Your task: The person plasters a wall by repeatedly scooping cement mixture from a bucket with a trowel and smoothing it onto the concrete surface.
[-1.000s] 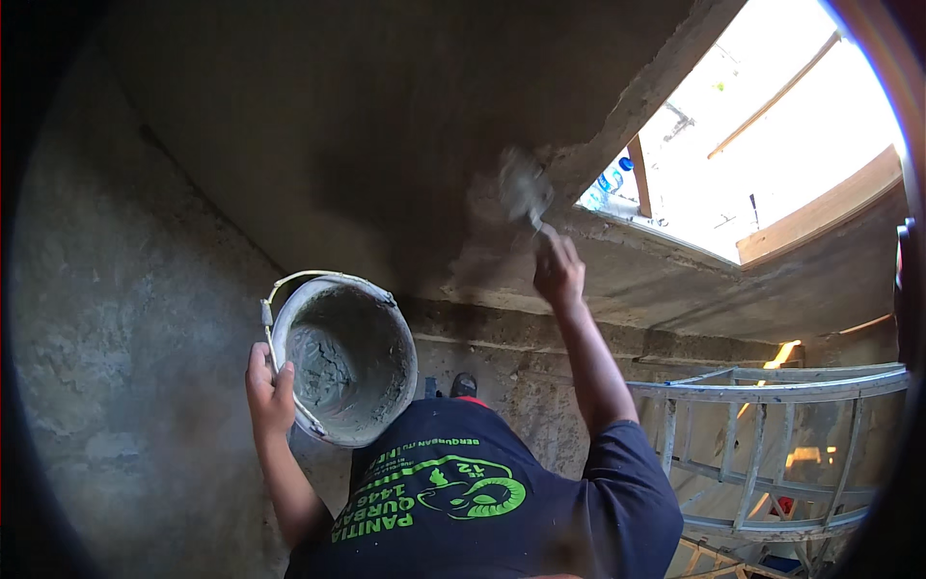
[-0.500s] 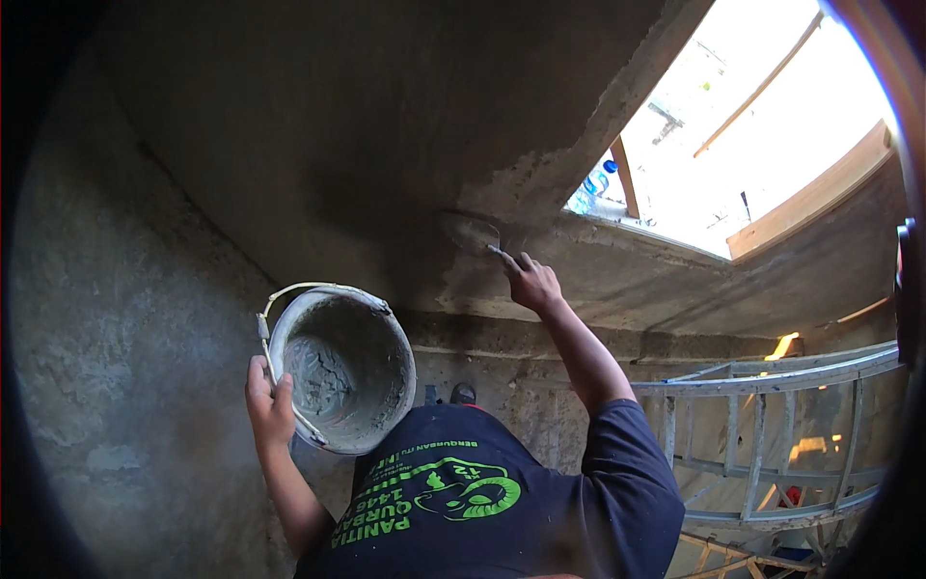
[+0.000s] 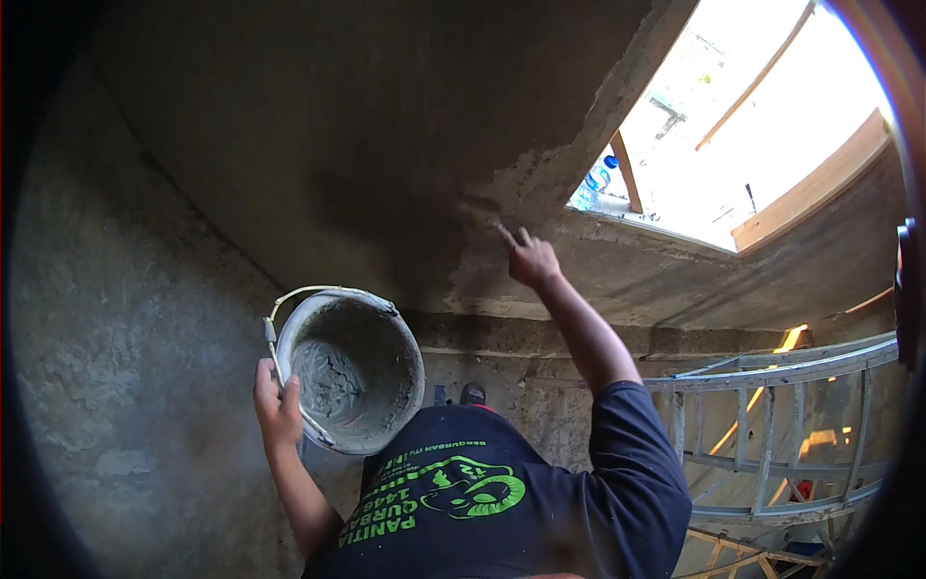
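My left hand (image 3: 277, 403) is closed on the rim and handle side of a bucket (image 3: 410, 386), tilted so its mouth faces me. Wet grey mortar (image 3: 333, 381) lies in the bottom and smears its inner wall. Out ahead, my right hand (image 3: 531, 261) grips the handle of a trowel (image 3: 480, 210). The trowel's blade is blurred and lies against or very close to the plastered wall (image 3: 415, 145), at the border of a darker smooth patch and a rougher, paler strip.
At upper right is a bright window opening (image 3: 743, 125) with wooden pieces (image 3: 820, 198) and a plastic bottle (image 3: 590, 185) on its sill. A metal ladder (image 3: 762, 415) stands at right. A ledge (image 3: 579, 338) runs along the wall's foot. Another wall (image 3: 106, 367) rises at left.
My right hand and the trowel have moved slightly up the wall, and the blade is now blurred. The bucket and my left hand have shifted a little to the right in view.
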Available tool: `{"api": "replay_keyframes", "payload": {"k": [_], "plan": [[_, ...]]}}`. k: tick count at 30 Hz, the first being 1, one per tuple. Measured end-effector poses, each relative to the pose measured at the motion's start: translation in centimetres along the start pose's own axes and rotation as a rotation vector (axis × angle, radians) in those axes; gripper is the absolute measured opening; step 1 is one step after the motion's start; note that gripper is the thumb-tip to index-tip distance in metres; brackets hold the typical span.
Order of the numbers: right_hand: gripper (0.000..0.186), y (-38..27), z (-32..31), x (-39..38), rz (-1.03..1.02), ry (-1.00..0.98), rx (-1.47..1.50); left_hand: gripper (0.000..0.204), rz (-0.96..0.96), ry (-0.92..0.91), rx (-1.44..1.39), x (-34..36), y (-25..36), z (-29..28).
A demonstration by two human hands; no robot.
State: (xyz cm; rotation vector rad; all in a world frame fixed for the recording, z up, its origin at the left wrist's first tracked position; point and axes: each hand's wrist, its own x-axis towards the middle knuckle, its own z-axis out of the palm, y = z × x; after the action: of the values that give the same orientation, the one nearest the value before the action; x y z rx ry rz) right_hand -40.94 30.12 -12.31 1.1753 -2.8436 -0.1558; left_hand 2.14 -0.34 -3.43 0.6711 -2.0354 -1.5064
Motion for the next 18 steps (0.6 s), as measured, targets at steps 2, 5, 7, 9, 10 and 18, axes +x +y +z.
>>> {"api": "replay_keyframes", "payload": {"k": [2,5,7,9,10,18], "plan": [[0.074,0.0,1.2,-1.5,-0.072,-0.018,0.059,0.016,-0.008,-0.009,0.028,-0.1,0.8,-0.2],[0.066,1.7,-0.6,-2.4,-0.214,0.257,0.081,0.016,-0.006,0.019,0.028,-0.5,0.0,-0.2],[0.064,2.2,-4.5,-1.2,-0.162,0.442,0.140,0.016,0.002,0.055,-0.008,-0.4,-0.4,-0.2],[0.063,2.2,-9.8,-0.2,-0.052,0.654,0.264,0.017,-0.036,0.012,0.049,-0.4,-0.1,-0.4],[0.063,2.4,-11.6,0.6,-0.003,0.691,0.323,0.017,-0.039,0.009,0.055,-0.4,0.1,-0.5],[0.072,0.1,-1.7,0.4,-0.068,0.069,0.054,0.018,-0.025,0.002,-0.006,-0.6,-0.3,-0.5]]}}
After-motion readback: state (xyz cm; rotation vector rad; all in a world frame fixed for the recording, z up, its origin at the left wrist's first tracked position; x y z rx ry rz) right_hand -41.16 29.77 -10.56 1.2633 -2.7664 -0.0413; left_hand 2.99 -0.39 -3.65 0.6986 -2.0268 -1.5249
